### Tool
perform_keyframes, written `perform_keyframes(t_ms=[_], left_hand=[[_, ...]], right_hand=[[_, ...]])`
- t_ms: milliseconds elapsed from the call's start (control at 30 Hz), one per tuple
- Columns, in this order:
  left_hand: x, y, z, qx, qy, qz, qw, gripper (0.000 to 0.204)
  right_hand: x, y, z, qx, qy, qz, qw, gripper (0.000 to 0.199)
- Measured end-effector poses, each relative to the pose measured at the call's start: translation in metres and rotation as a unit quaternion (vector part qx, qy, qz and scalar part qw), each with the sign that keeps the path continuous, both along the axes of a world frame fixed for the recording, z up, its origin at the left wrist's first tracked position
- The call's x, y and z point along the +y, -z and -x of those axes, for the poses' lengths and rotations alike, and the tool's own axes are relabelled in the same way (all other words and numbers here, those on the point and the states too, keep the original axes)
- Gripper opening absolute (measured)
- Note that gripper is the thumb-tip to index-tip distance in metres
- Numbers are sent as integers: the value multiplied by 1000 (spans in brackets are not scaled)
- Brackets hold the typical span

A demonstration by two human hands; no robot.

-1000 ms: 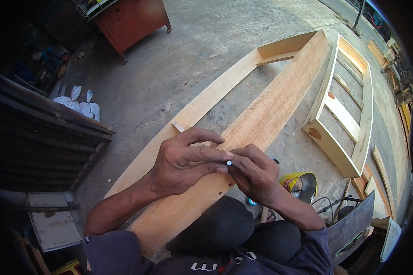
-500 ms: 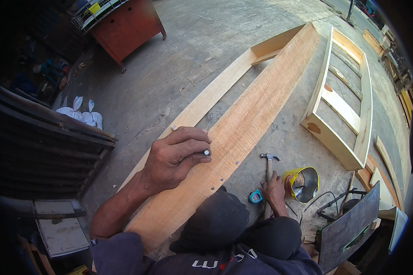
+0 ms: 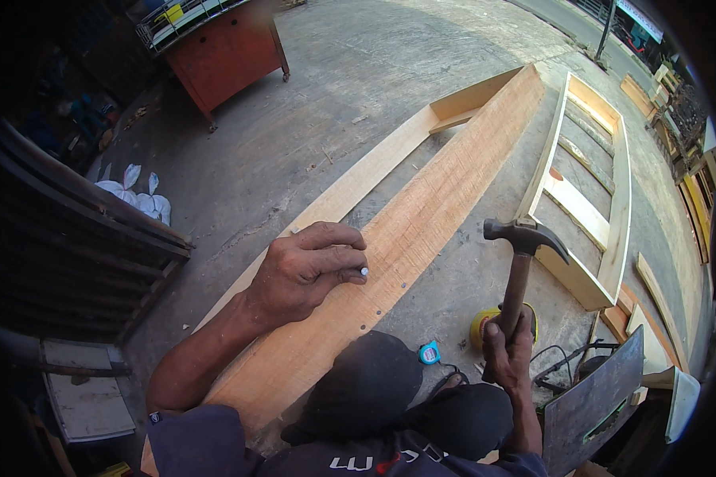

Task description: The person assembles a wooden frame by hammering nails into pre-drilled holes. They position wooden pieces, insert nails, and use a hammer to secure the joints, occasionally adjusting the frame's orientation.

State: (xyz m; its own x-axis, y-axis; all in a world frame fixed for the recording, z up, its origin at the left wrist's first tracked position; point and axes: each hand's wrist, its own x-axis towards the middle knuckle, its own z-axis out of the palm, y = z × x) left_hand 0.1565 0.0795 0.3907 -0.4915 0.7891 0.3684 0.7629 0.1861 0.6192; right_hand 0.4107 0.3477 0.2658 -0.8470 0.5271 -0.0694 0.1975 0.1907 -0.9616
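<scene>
The hammer (image 3: 520, 266) has risen since the earlier frame, in the head view, to three o'clock of the nail (image 3: 364, 272), the right hand (image 3: 509, 351) clamped low around it, probably for leverage. The left hand (image 3: 298, 274) pinches the nail over the board (image 3: 433, 215), presumably keeping it steady.

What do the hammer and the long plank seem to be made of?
Hammer head: probably steel, dark grey with a faint metallic sheen.
Hammer handle: likely wood, judging by its brown colour, though finish is unclear.
Plank: bare wood, apparently unvarnished, showing grain and fine cross marks.
</scene>
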Motion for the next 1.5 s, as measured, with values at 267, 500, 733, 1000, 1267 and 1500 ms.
perform_keyframes(t_ms=[267, 500, 733, 1000, 1267, 1500], left_hand=[[-3, 5, 1, 1, 7, -15, 1000, 21], [-4, 5, 1, 2, 4, -5, 1000, 16], [-17, 7, 4, -54, -12, 26, 998, 71], [-35, 7, -3, -246, -118, 259, 927, 112], [-40, -19, -4, -361, -86, 318, 872, 108], [-58, -20, 35, -363, -14, 277, 890, 113]], right_hand=[[-6, -97, 32, -24, -265, -371, 890, 49], [-13, -101, 36, 43, -234, -324, 916, 45], [0, -67, 20, 92, -124, -244, 958, 37], [4, -44, 4, 46, -72, -150, 985, 42], [1, -42, 21, 27, -88, -153, 984, 38], [-2, -67, 62, 32, -147, -234, 960, 38]])
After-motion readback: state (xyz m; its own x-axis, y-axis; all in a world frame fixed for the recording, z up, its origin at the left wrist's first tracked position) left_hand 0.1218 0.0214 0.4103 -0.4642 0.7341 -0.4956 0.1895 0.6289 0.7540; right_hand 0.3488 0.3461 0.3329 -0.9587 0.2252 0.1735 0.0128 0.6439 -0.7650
